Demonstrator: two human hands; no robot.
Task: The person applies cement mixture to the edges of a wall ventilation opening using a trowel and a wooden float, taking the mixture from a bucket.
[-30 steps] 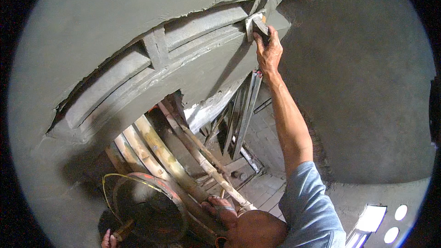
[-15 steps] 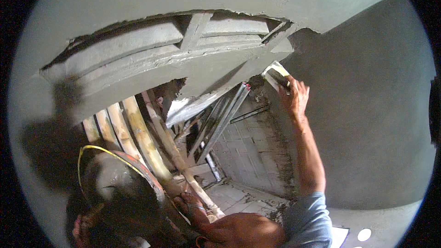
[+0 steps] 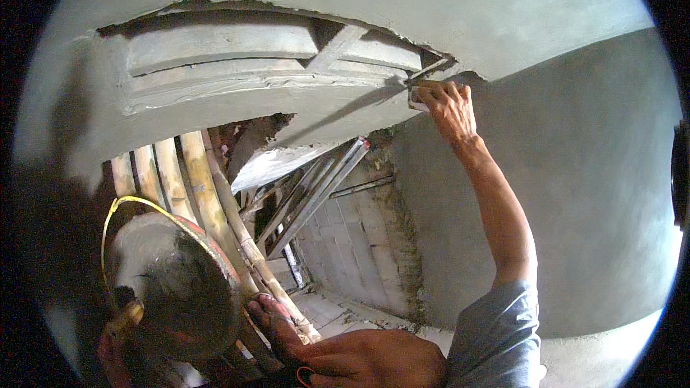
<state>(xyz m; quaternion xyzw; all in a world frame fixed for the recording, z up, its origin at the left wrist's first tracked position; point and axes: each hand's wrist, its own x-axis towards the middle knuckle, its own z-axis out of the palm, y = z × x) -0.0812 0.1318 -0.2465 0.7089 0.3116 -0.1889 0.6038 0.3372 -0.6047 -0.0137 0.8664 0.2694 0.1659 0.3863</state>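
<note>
My right hand (image 3: 451,111) is stretched up and closed round a plastering float (image 3: 417,98). The float's plate lies against the wet grey plaster band (image 3: 345,104) at its right end, below a gap in the plaster; most of the float is hidden behind my fingers. At the lower left, my dim left hand (image 3: 115,345) is closed on a tool with a yellowish handle (image 3: 131,312); the tool's far end cannot be made out. Beside it stands a bucket (image 3: 233,273) with a yellow wire handle, holding grey mortar (image 3: 162,259).
Bamboo poles (image 3: 205,179) form a platform under the bucket, and my sandalled foot (image 3: 273,316) rests on them. Pale slats (image 3: 223,43) show in the long ragged gap above. A darker plastered wall (image 3: 560,194) rises at the right. Metal bars (image 3: 320,194) lean below, above a block wall (image 3: 352,244).
My right hand has moved the float up and left, from the corner onto the band's right end. The view has shifted, and the bucket and my left hand show more clearly.
</note>
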